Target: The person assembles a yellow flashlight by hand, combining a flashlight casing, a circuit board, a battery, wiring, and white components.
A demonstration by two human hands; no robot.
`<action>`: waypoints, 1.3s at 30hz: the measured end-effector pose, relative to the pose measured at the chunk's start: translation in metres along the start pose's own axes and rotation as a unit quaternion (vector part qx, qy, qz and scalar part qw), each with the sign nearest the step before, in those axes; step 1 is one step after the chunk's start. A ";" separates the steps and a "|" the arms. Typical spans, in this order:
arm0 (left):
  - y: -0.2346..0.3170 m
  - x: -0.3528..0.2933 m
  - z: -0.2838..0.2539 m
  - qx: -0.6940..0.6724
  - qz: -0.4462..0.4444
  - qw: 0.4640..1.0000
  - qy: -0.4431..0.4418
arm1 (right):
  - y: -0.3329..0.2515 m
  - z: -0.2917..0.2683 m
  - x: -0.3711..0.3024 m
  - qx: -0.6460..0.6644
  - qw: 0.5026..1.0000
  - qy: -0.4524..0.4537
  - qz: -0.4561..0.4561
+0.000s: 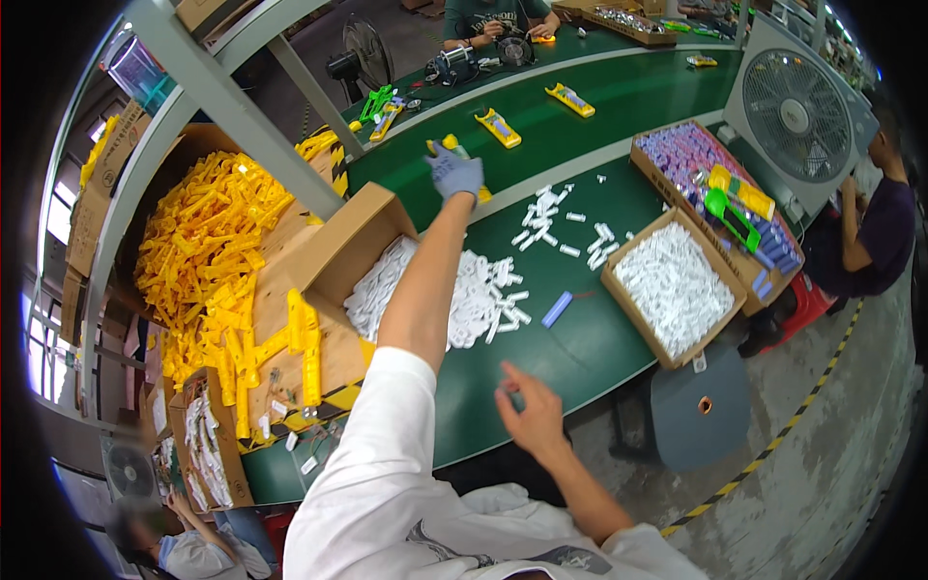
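Note:
My left hand (454,176), in a grey-blue glove, reaches far out over the green conveyor belt (406,169). Its fingers are closed over a yellow handheld device (485,196), mostly hidden under the palm. My bare right hand (532,411) hovers by the table's near edge, fingers loosely bent and apart, holding nothing. Ahead of it, a purple cylindrical cell (558,309) with a thin wire lies on the green table. Under and beside my left forearm, small white plastic parts (474,300) spill from a tipped cardboard box (353,242).
Several yellow devices (499,128) lie along the belt. At right stand a box of white parts (675,290), a tray of purple cells (686,159) and a fan (797,106). Yellow housings (208,242) are heaped at left, beside a metal post (261,106). Other people sit around.

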State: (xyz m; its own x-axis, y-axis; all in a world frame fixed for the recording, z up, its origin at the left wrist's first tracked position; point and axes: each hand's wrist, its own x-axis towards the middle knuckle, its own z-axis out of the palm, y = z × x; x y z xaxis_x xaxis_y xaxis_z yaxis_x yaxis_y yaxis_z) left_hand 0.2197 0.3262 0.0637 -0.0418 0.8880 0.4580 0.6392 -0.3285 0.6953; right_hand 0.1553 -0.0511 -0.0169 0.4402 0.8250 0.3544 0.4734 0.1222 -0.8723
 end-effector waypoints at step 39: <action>0.051 -0.153 -0.159 -0.042 0.541 0.827 -0.146 | 0.006 0.004 -0.002 -0.073 0.992 -0.056 -0.091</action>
State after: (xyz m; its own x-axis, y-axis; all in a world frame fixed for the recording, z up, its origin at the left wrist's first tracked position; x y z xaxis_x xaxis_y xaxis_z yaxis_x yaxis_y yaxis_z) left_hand 0.1368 0.1225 0.1176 0.7153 0.0965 0.6922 0.1257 -0.9920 0.0085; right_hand 0.1542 -0.0501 -0.0247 0.2530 0.8540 0.4545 0.6465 0.2003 -0.7361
